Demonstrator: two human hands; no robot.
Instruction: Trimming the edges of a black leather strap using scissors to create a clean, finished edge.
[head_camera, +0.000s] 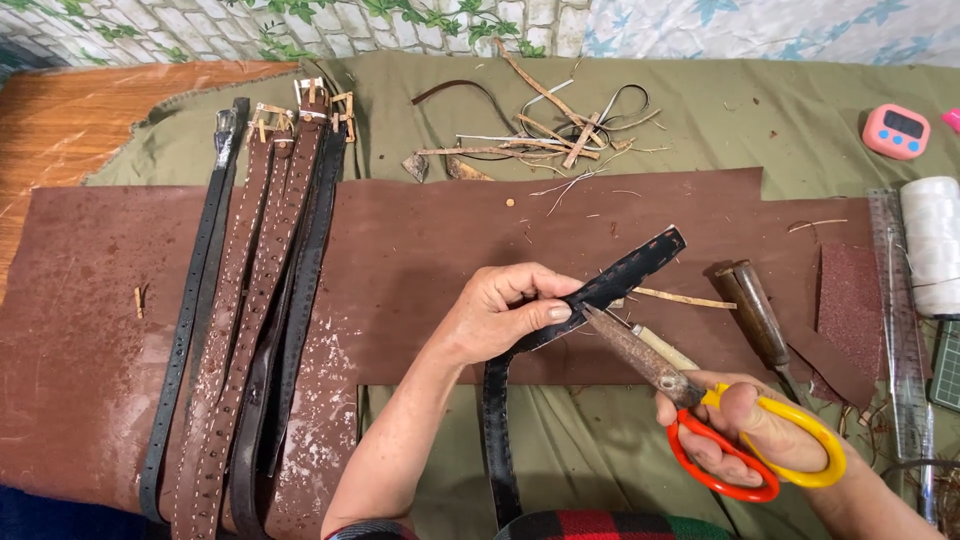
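Note:
My left hand (500, 315) pinches a black leather strap (620, 275) with punched holes, lifting its end over the brown leather sheet (420, 250). The strap bends down and runs toward my lap (497, 440). My right hand (745, 430) grips scissors (700, 405) with one yellow and one orange handle. Their rusty blades are nearly together, with the tips touching the strap's edge right beside my left thumb.
Several finished brown and black belts (250, 300) lie at the left. Leather scraps (540, 130) are piled at the back. Two wooden-handled tools (755, 310), a white thread spool (932, 240), a clear ruler (900, 330) and a pink timer (896, 130) sit at the right.

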